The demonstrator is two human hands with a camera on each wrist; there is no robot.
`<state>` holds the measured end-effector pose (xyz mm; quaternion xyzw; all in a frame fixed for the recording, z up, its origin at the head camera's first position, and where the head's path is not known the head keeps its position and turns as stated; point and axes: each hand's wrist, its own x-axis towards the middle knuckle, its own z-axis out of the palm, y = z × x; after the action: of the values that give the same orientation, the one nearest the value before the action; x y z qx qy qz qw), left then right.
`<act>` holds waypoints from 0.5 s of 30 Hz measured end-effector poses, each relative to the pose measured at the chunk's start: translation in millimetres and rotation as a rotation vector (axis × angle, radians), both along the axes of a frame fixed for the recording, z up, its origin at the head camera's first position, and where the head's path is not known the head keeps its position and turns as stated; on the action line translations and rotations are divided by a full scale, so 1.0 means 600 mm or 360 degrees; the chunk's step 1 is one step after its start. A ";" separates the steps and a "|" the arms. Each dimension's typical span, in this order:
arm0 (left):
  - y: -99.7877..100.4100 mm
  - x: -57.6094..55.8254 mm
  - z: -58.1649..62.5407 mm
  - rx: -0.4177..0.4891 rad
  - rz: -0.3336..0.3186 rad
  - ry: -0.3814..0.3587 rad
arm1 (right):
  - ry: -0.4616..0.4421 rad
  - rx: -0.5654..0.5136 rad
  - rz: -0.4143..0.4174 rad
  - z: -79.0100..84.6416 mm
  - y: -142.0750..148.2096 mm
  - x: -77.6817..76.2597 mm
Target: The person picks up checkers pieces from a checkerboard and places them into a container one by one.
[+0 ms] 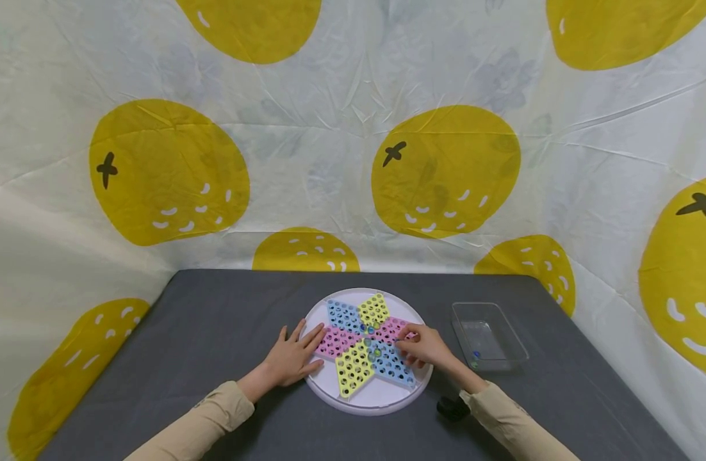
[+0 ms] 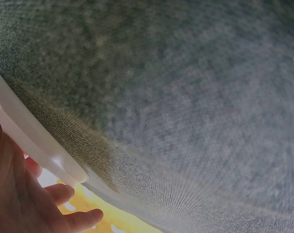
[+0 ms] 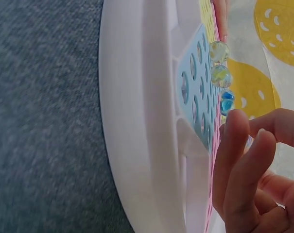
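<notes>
A round white Chinese checkers board (image 1: 361,404) lies on the table, its star of pink, yellow and blue sections full of holes. Several glass marbles (image 1: 371,330) sit around the star's middle; in the right wrist view a blue marble (image 3: 227,101) stands beside two clear yellowish ones. My left hand (image 1: 291,355) rests with spread fingers on the board's left rim. Over the right side of the star, my right hand (image 1: 425,346) has curled fingers and appears to pinch a marble, mostly hidden behind the fingertips.
To the right of the board stands a clear plastic box (image 1: 491,336) with a few marbles (image 1: 476,358) in its near left corner. A small black object (image 1: 453,408) lies by the right sleeve. The dark grey table (image 1: 232,320) meets a fruit-printed curtain (image 1: 330,160) behind.
</notes>
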<state>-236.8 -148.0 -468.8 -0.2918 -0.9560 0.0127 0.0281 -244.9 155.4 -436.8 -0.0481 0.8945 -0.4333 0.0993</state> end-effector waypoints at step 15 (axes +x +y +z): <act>-0.002 0.000 -0.004 -0.0032 -0.0028 0.0113 | 0.0099 0.0009 0.0016 0.001 0.047 0.006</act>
<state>-236.5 -149.0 -470.9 -0.2998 -0.9516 0.0325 0.0590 -241.6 183.7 -435.9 -0.0656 0.8980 -0.4287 0.0738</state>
